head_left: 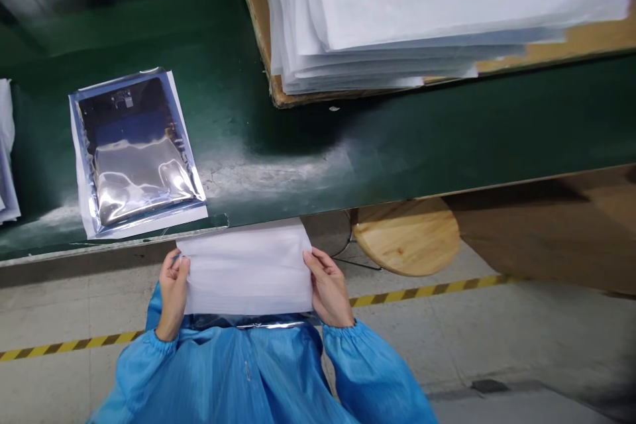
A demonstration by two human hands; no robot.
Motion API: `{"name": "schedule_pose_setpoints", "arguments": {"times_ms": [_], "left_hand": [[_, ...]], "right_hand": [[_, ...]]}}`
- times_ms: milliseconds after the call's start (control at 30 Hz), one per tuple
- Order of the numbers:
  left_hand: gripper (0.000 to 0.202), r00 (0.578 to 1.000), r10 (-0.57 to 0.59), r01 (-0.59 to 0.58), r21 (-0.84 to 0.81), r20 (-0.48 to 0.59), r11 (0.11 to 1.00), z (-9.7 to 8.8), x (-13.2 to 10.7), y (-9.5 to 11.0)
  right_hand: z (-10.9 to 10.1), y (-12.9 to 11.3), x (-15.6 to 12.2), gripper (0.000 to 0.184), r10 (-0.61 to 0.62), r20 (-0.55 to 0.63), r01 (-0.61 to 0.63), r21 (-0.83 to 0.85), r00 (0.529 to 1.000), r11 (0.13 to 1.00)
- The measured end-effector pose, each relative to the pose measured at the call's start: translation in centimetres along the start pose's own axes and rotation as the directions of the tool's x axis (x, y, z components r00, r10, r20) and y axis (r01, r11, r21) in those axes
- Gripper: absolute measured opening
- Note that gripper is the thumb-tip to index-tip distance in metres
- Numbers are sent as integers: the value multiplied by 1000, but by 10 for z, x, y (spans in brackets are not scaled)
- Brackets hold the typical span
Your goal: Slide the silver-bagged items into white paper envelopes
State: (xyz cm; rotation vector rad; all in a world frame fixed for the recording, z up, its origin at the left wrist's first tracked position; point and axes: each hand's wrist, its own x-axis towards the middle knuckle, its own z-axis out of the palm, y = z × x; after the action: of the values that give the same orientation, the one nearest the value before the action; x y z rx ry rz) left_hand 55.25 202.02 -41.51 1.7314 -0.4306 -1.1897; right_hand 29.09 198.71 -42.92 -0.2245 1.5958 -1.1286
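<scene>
Both hands hold a white foam sheet (248,271) in front of my body, just below the edge of the green conveyor belt (298,146). My left hand (173,291) pinches its left edge and my right hand (328,288) grips its right edge, fingers closed on it. A shiny silver edge (248,322) of something shows under the sheet, against my blue smock. On the belt to the left lies a silver anti-static bag (136,152) with a dark flat item inside.
A thick stack of white foam sheets (422,6) rests on a wooden board (258,6) at the upper right. More white sheets (7,152) show at the far left edge. A round wooden stool (407,238) stands beneath the belt; yellow-black tape (422,290) marks the floor.
</scene>
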Motion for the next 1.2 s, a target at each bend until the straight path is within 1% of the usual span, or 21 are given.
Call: {"name": "schedule_pose_setpoints", "arguments": {"times_ms": [100, 167, 267, 367, 433, 500, 567, 633, 733, 800, 867, 900, 967, 1033, 1067, 1200], "left_hand": [[51, 1000, -10, 10, 45, -2, 999, -4, -5, -2], [44, 1000, 3, -2, 78, -9, 997, -6, -6, -3], [41, 999, 32, -30, 114, -17, 993, -7, -4, 0], [35, 998, 64, -67, 110, 29, 992, -6, 5, 10], [37, 993, 63, -73, 96, 97, 993, -3, 14, 17], [41, 988, 47, -63, 104, 150, 993, 1, 24, 22], [33, 989, 52, -70, 133, 138, 989, 4, 32, 23], [25, 994, 87, -97, 167, 64, 981, 7, 38, 21], [40, 991, 131, -123, 210, -25, 970, 11, 37, 16], [44, 988, 150, -137, 226, -41, 965, 13, 33, 15], [43, 984, 173, -158, 228, -47, 961, 16, 28, 14], [41, 982, 184, -169, 225, -50, 960, 17, 25, 13], [39, 980, 193, -179, 214, -48, 960, 18, 20, 12], [40, 985, 171, -163, 202, -26, 966, 17, 14, 9], [41, 988, 152, -147, 200, -9, 969, 16, 12, 8], [50, 995, 91, -95, 220, 30, 971, 8, 4, 4]], "right_hand": [[-2, 0, -3, 33, 4, 19, -4, -17, 1000, 1000], [-4, -1, -6, 32, 31, 58, -29, -26, 998, 999], [-7, -9, -7, 31, 72, 120, -69, -31, 990, 997], [-6, -23, -3, 36, 122, 229, -112, -56, 966, 992], [-2, -31, 1, 42, 158, 316, -138, -86, 936, 987], [1, -33, 3, 44, 164, 374, -130, -115, 913, 985], [2, -31, 2, 42, 137, 393, -96, -123, 909, 988], [1, -28, -1, 42, 87, 366, -52, -104, 927, 993], [-1, -26, 1, 41, 19, 257, -10, -36, 966, 999], [-1, -27, 5, 39, -5, 207, 8, -13, 978, 1000], [0, -28, 11, 38, -53, 167, 60, -39, 984, 997], [2, -27, 12, 37, -89, 132, 98, -61, 987, 993], [4, -22, 12, 35, -149, 21, 150, -85, 989, 985], [5, -15, 6, 35, -149, -71, 144, -76, 986, 987], [4, -12, 1, 34, -128, -86, 123, -64, 988, 990], [-4, -6, -17, 34, -29, -37, 29, 7, 999, 1000]]}}
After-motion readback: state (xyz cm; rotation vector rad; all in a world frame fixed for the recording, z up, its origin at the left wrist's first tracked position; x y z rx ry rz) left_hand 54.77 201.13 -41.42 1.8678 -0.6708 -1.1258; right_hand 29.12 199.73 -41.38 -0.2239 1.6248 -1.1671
